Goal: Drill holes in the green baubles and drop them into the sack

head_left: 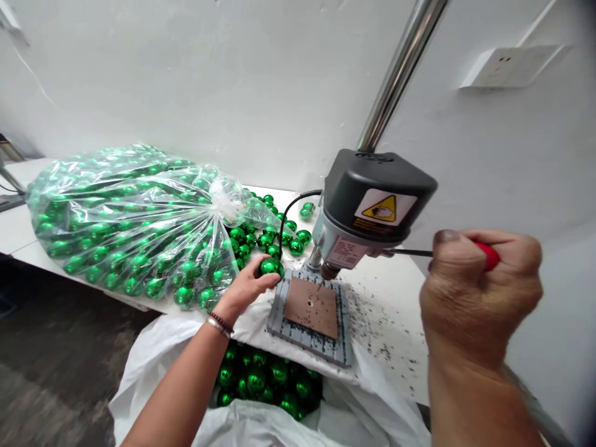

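Ball (pixel 271 267) gripped in left hand (pixel 244 290), near drill base (pixel 307 336) back-left corner; right hand (pixel 479 295) closed on red handle (pixel 490 256). 1 bag (pixel 135 230) of green balls (pixel 184 295) reaches bench (pixel 16 230) front edge.

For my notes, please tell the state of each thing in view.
Left hand: holding green ball
Right hand: closed around red handle
Clear bag: tied shut, filled with balls
White bag: open, more balls inside
Brown plate: speckled, on grey base
Drill: running or stopped, cannot tell
Wall socket: no plug visible

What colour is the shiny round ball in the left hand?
The shiny round ball is green, showing best in the head view.
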### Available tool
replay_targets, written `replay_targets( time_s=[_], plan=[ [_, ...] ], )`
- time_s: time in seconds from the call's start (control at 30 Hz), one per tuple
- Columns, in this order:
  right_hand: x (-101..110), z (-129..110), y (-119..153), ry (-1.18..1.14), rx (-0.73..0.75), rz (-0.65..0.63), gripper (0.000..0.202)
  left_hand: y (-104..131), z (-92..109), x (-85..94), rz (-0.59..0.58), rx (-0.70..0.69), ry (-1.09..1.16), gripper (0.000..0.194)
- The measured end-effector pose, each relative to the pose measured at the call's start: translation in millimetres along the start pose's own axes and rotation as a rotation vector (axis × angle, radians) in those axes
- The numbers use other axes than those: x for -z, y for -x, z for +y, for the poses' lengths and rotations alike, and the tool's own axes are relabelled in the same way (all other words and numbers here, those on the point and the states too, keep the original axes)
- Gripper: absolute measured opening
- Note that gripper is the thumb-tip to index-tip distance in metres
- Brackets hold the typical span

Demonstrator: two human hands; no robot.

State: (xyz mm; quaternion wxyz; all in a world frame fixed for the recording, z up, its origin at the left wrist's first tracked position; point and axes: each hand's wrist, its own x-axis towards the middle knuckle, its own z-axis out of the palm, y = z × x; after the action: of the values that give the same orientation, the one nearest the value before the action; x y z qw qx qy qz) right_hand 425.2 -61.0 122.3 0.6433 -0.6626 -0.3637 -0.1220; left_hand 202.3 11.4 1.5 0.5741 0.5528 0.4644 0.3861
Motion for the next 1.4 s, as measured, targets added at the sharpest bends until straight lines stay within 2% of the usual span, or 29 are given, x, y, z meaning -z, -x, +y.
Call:
replay_targets(
  time_s=[0.07, 0.13, 0.2, 0.27, 0.37, 0.47, 0.53, 0.63, 0.77, 0.97, 1.1, 1.3, 1.4],
  plan=[
    [-0.6, -1.3, 0.4, -0.019, 0.015, -0.006, 0.035, 17.1, -12.7, -6.1, -0.085, 0.113, 0.414, 0.061],
    [-0.1, -3.0, 0.5, -0.027, 0.033, -0.008, 0.034, 27.4, -24.1, -13.8, -0.111, 0.234, 0.690, 0.048],
    [1.0, -4.7, 0.5, -0.040, 0.043, -0.011, 0.033, 32.3, -31.5, -20.9, -0.096, 0.327, 0.838, 0.037],
    [2.0, -5.9, 0.6, -0.056, 0.044, -0.017, 0.032, 33.7, -34.5, -26.4, -0.065, 0.372, 0.864, 0.032],
    [3.1, -6.5, 1.0, -0.081, 0.057, -0.035, 0.031, 32.3, -33.4, -32.9, -0.022, 0.343, 0.682, 0.035],
    [3.8, -6.6, 1.6, -0.093, 0.071, -0.060, 0.030, 26.7, -30.5, -40.3, 0.048, 0.167, 0.296, 0.042],
    [4.4, -6.5, 1.9, -0.097, 0.075, -0.070, 0.029, 20.9, -28.9, -46.4, 0.061, 0.022, 0.055, 0.040],
    [5.4, -5.8, 1.8, -0.108, 0.093, -0.073, 0.029, 11.4, -27.1, -55.7, 0.052, -0.088, -0.181, 0.035],
    [6.3, -3.8, 1.5, -0.095, 0.137, -0.079, 0.027, 3.6, -23.8, -65.1, 0.065, -0.099, -0.343, 0.033],
    [6.4, -2.5, 2.4, -0.079, 0.164, -0.090, 0.023, -1.8, -22.7, -70.7, 0.081, -0.053, -0.442, 0.040],
    [7.0, -2.3, 2.4, -0.069, 0.171, -0.102, 0.022, -4.2, -25.1, -73.6, 0.084, -0.098, -0.503, 0.046],
    [7.5, -1.5, 1.8, -0.041, 0.183, -0.110, 0.023, 2.2, -18.2, -80.2, 0.040, -0.204, -0.925, 0.057],
    [8.5, -2.6, 1.1, -0.055, 0.165, -0.116, 0.023, 5.7, -17.9, -81.8, 0.020, -0.257, -1.016, 0.054]
  ],
)
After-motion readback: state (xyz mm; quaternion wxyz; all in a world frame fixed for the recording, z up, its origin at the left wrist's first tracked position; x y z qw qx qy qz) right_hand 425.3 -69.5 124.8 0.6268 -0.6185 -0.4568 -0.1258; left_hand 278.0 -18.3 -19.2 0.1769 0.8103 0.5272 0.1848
